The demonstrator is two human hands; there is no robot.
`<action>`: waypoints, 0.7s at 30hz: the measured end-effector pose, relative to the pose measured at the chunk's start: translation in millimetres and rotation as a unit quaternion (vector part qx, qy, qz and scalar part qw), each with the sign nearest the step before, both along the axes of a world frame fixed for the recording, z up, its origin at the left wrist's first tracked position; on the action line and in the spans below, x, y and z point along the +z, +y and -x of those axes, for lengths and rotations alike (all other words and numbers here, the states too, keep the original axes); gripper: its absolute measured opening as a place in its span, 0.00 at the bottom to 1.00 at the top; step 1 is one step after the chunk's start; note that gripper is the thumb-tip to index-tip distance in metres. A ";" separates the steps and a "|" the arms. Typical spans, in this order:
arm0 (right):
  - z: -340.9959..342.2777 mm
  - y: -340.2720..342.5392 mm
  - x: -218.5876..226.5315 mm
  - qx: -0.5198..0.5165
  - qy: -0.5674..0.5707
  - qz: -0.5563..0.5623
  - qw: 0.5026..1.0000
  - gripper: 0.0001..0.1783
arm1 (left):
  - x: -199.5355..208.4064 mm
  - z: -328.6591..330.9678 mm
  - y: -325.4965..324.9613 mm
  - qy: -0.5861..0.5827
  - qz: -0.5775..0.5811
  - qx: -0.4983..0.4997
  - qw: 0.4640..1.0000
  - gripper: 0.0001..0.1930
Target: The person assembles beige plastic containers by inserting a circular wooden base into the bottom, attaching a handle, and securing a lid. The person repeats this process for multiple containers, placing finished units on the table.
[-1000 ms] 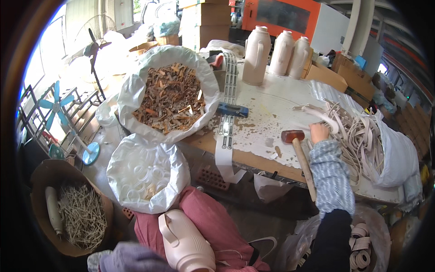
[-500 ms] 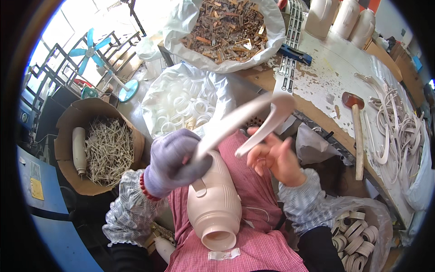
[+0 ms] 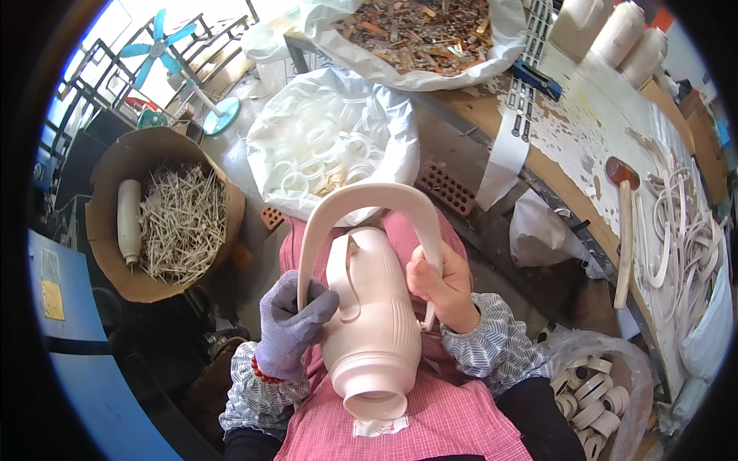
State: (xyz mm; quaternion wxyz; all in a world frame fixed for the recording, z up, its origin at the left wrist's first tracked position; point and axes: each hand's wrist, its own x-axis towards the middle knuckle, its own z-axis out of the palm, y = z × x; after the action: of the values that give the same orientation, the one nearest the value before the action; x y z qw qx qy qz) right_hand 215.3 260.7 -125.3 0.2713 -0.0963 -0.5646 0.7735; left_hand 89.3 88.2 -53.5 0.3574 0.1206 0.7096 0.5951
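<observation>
A pale pink plastic flask body with a side grip lies across my lap, its open neck toward me. Over it arches a curved carrying handle of the same pale plastic. My left hand, in a grey-purple knitted glove, is closed round the handle's left end. The bare right hand grips the other arm, thumb along it. That right end reaches a small lug on the flask's side; I cannot tell whether it is hooked on. My glove hides the left end.
Ahead stands a white sack of clear rings; left, a cardboard box of thin pale sticks. The bench at right holds a mallet and a heap of handle strips. A bag of pale rings sits below it.
The handle, blurred and tilted in the air before, now arches over the flask. My right hand, loose-fingered earlier, has closed on its right arm. My left hand has come lower.
</observation>
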 end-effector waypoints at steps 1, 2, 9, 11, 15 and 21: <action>5.1 -0.5 -0.6 0.029 -0.001 -0.006 1.000 0.13 | -3.4 3.4 -6.2 -0.012 -0.018 0.005 1.000 0.05; 10.1 -3.3 0.4 0.047 -0.012 0.020 0.999 0.13 | -11.4 6.1 -11.5 -0.013 -0.052 0.016 0.998 0.05; 11.9 -29.7 1.2 0.127 -0.151 -0.027 0.980 0.07 | -85.4 -4.0 -55.9 -0.164 -0.185 0.092 0.965 0.11; 0.2 -18.2 -5.8 0.130 -0.146 -0.002 0.981 0.07 | -79.6 -8.5 -45.0 -0.183 -0.184 0.076 0.963 0.12; -6.4 3.2 -14.9 0.129 -0.096 0.053 0.986 0.09 | -72.2 -16.9 -20.3 -0.091 -0.196 0.055 0.975 0.14; -5.9 6.1 -20.3 0.135 -0.100 0.085 0.982 0.11 | -56.7 -21.1 -20.8 -0.135 -0.140 0.051 0.980 0.13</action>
State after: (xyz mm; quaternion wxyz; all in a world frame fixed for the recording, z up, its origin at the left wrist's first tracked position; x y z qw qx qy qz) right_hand 221.2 266.8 -145.6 0.0973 -0.1185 -0.5286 0.8349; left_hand 110.4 67.4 -110.2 0.3984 0.0513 0.5701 0.7167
